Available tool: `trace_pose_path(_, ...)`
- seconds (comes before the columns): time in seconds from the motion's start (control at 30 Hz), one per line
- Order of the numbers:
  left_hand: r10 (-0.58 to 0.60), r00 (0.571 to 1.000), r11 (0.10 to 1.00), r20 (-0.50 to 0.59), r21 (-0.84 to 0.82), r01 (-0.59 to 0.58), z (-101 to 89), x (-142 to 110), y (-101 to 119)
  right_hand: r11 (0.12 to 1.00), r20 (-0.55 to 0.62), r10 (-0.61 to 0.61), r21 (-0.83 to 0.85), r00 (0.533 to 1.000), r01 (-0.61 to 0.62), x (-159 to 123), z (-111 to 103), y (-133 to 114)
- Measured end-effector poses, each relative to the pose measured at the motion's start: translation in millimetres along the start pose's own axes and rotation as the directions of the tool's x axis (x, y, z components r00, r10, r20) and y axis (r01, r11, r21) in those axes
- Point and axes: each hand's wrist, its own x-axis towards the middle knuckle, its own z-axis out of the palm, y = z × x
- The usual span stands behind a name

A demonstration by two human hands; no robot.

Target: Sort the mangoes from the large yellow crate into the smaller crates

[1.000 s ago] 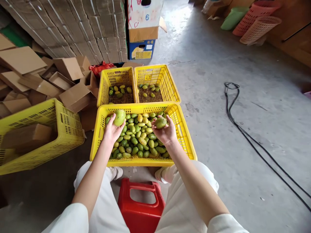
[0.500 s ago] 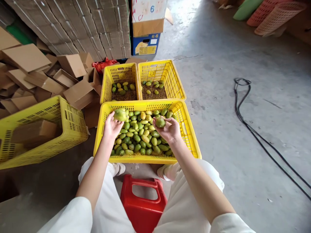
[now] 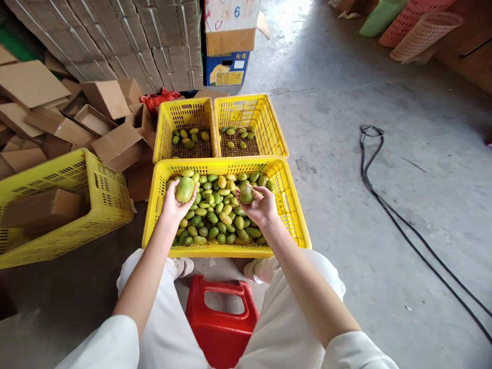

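Above the near yellow crate (image 3: 226, 251), my left hand (image 3: 172, 205) has its fingers curled round a green mango (image 3: 185, 189), its broad side turned up. A smaller, rounder-looking green mango (image 3: 246, 195) sits in the fingers of my right hand (image 3: 264, 207), over the crate's right half. Below both hands, the crate holds a heap of green and yellowish mangoes (image 3: 211, 218). Behind it stand two more yellow crates side by side. The rear left crate (image 3: 163, 120) and the rear right crate (image 3: 277, 133) each have several mangoes on the bottom.
A red plastic stool (image 3: 223, 328) is between my legs. At left stands another yellow crate (image 3: 109, 192) with cardboard inside, beside a pile of cardboard boxes (image 3: 117, 146). Stacked flattened cartons (image 3: 126, 46) rise behind. A black cable (image 3: 400, 210) lies on the floor at right.
The mango in my left hand has turned, and more of its face shows. My right hand still holds its mango, which has tilted slightly. The whole view has shifted a little.
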Motion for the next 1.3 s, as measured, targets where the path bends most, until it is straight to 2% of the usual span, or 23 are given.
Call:
trace_pose_path(0.27,-0.022,1.0,1.0,-0.019,0.003,0.022,1.1,-0.9,-1.5,0.998,-0.093,-0.007,0.067,0.996,0.013,-3.3,5.3,1.8)
trace_pose_path(0.47,-0.014,1.0,1.0,0.018,-0.011,0.014,4.3,-2.2,-6.5,0.999,0.041,0.013,-0.034,0.999,-0.011,-2.9,1.3,4.3)
trace_pose_path(0.6,0.006,1.0,0.999,0.012,0.037,-0.007,3.2,2.7,-9.6,0.993,0.039,0.01,-0.118,0.999,-0.006,-2.1,0.1,4.4)
trace_pose_path(0.73,-0.017,0.999,0.988,-0.032,0.153,0.021,3.0,4.5,-12.2,0.998,0.073,-0.004,-0.069,0.997,0.009,-3.9,6.1,7.6)
trace_pose_path(0.87,-0.024,0.999,0.964,-0.042,0.262,0.034,4.8,3.5,-15.2,0.999,0.062,0.033,-0.018,0.998,-0.032,-3.3,7.5,9.1)
trace_pose_path(1.0,-0.08,0.997,0.962,-0.011,0.26,0.08,5.0,4.1,-17.2,0.997,0.085,0.066,-0.033,0.994,-0.063,-5.1,8.8,8.5)
trace_pose_path(1.13,-0.139,0.99,0.969,0.012,0.206,0.134,4.2,4.1,-16.0,0.995,0.049,0.08,-0.07,0.996,-0.076,-10.1,13.8,9.2)
trace_pose_path(1.3,-0.077,0.997,0.959,-0.002,0.274,0.074,8.2,0.4,-16.0,0.97,0.052,0.044,-0.24,0.998,-0.03,-9.6,10.2,8.9)
